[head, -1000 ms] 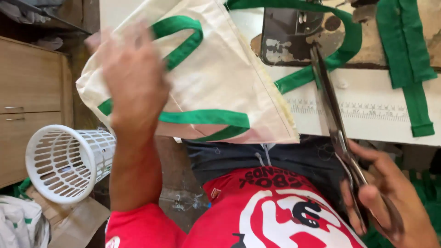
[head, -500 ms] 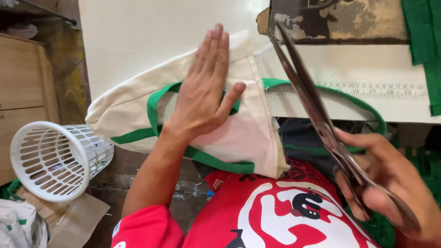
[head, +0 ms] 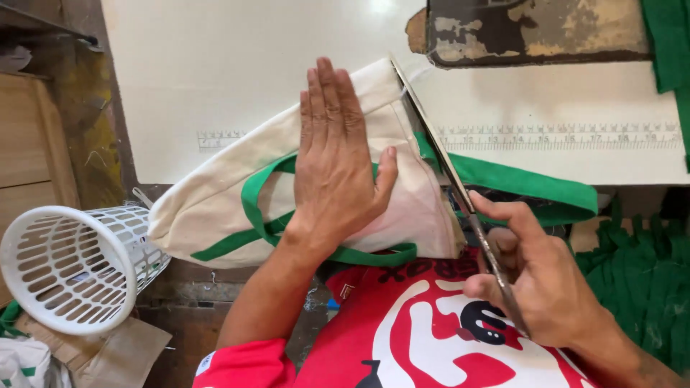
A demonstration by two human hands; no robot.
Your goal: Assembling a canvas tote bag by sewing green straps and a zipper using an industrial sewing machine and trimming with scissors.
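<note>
A cream cloth tote bag (head: 215, 205) with green handles (head: 253, 208) lies across the near edge of a white worktable (head: 215, 86). My left hand (head: 338, 154) rests flat on the bag, fingers together and pointing away from me. My right hand (head: 535, 276) grips the handles of long metal scissors (head: 438, 154). Their blades run along the bag's right edge, tips near its upper corner. A green strap (head: 532, 188) trails off to the right beneath the blades.
A white plastic mesh basket (head: 68, 269) lies on its side at lower left, beside a wooden cabinet (head: 32, 158). A worn dark metal plate (head: 532, 32) sits at the table's far side. Printed ruler marks (head: 560, 135) cross the table. Green fabric (head: 640, 276) is piled at right.
The bag has dropped onto the table edge and my left hand has flattened on it. The scissors have swung in against the bag's right side.
</note>
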